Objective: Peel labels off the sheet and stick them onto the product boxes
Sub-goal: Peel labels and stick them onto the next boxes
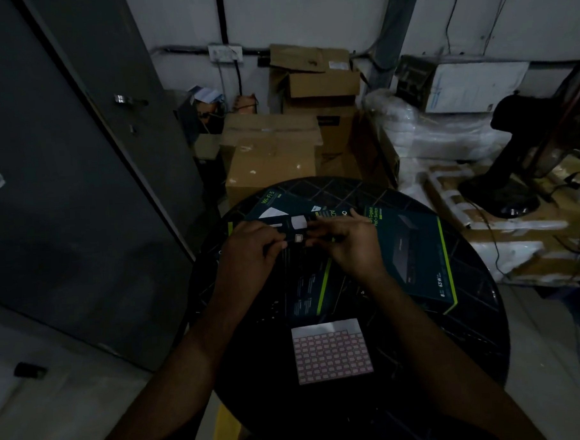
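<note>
Nearest to me, the label sheet [332,351] is lying flat on the round dark tabletop [470,345], its grid of pink-edged labels facing up and a blank white strip running along its far edge. Beyond it, a dark box [305,292] with a green stripe is resting under both of my hands. My left hand [250,251] is lying knuckles-up on that box, fingers curled inward; its fingertips are meeting a small pale label [297,238], and I am apparently pinching it. My right hand [349,240] is sitting just beside, fingers bent toward the same label, fingertips touching or nearly touching it; in this dim light I cannot tell whether it is gripping anything. Just beyond the label, a larger white sticker [298,222] is showing on the box. A second box [416,247], teal with a green edge, is lying to the right, partly overlapped by my right wrist. A third box [274,204] marked Wi-Fi is lying at the far edge. Cardboard cartons [272,154] are standing on the floor behind.
</note>
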Motion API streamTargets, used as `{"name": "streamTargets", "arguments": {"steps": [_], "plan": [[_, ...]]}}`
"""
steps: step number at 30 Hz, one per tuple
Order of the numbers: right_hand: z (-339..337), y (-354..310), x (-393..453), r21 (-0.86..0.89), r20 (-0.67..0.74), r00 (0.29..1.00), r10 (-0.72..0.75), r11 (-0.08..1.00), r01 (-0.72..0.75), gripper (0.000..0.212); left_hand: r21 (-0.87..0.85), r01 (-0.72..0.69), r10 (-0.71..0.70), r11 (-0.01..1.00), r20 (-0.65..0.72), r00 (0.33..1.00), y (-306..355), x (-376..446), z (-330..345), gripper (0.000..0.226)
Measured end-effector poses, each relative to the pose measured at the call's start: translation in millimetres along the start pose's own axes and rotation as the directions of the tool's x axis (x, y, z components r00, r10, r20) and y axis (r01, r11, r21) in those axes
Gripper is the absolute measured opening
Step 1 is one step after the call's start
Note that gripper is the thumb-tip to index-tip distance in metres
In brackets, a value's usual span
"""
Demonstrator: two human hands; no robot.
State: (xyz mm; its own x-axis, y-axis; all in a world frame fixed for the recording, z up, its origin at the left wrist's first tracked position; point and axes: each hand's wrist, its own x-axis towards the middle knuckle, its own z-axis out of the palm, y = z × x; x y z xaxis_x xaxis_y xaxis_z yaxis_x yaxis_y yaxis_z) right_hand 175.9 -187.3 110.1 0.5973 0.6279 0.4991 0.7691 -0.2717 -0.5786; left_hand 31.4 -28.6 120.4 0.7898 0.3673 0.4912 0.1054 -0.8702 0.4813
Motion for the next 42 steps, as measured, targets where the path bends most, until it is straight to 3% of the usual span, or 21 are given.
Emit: {"name": "streamTargets", "arguments": {"steps": [4,7,9,12,16,19,21,23,26,30,34,37,42], "plan": [[-5.3,-0.7,-3.4,0.023,-0.014,1.000,-0.022,0.999,0.022,0.016,-0.014,-0.008,0.008,1.000,-0.004,1.000,-2.2,-0.6,-0.3,0.009],[-11.9,1.8,-9.3,0.112,-0.074,0.996,0.052,0.993,-0.044,0.013,0.016,0.001,-0.001,1.000,-0.039,0.999,-6.2,-4.4,-2.1,0.011],[-18.4,5.9,-14.6,0.211,-0.128,0.983,0.128,0.972,-0.099,0.012,0.015,0.055,-0.054,0.998,-0.074,0.996,-14.0,-9.9,-4.1,0.014],[-28.7,18.4,-23.1,0.324,-0.122,0.961,0.247,0.925,-0.197,0.022,-0.116,0.184,-0.191,0.976,-0.057,0.980,-31.4,-17.2,-6.7,0.026],[-31.5,32.7,-35.1,0.478,0.059,0.922,0.383,0.800,-0.363,0.057,-0.318,0.281,-0.289,0.905,0.023,0.957,-30.8,-17.7,-15.3,0.041],[-21.2,45.6,-38.7,0.434,0.257,0.876,0.407,0.762,-0.481,0.090,-0.445,0.305,-0.281,0.842,0.120,0.952,-33.3,-16.6,-22.2,0.046],[-9.1,53.7,-41.3,0.341,0.384,0.833,0.398,0.777,-0.529,0.095,-0.476,0.323,-0.279,0.818,0.163,0.946,-37.4,-16.2,-26.4,0.049],[0.2,58.8,-43.3,0.289,0.408,0.819,0.405,0.793,-0.536,0.086,-0.502,0.333,-0.282,0.798,0.177,0.943,-39.6,-15.9,-28.9,0.052],[-1.5,56.7,-41.0,0.304,0.369,0.849,0.378,0.814,-0.495,0.074,-0.471,0.329,-0.288,0.819,0.159,0.944,-42.8,-16.1,-33.2,0.057],[-12.2,38.3,-38.2,0.416,0.326,0.909,0.260,0.824,-0.385,0.063,-0.187,0.343,-0.327,0.921,0.114,0.938,-51.1,-16.1,-48.7,0.074],[-19.7,5.5,-22.3,0.419,0.243,0.967,0.075,0.891,-0.174,0.066,0.154,0.109,-0.127,0.982,0.114,0.985,-20.3,-12.5,-58.4,0.105],[-15.5,-9.7,-10.4,0.246,0.290,0.957,-0.007,0.967,-0.067,0.076,0.078,0.012,-0.030,0.997,0.241,0.970,9.0,-4.2,-49.7,0.115],[-0.8,-11.8,-14.0,-0.037,0.409,0.905,-0.116,0.989,0.144,0.080,-0.003,0.083,-0.072,0.997,0.452,0.889,-6.6,-2.4,-23.0,0.089]]}}
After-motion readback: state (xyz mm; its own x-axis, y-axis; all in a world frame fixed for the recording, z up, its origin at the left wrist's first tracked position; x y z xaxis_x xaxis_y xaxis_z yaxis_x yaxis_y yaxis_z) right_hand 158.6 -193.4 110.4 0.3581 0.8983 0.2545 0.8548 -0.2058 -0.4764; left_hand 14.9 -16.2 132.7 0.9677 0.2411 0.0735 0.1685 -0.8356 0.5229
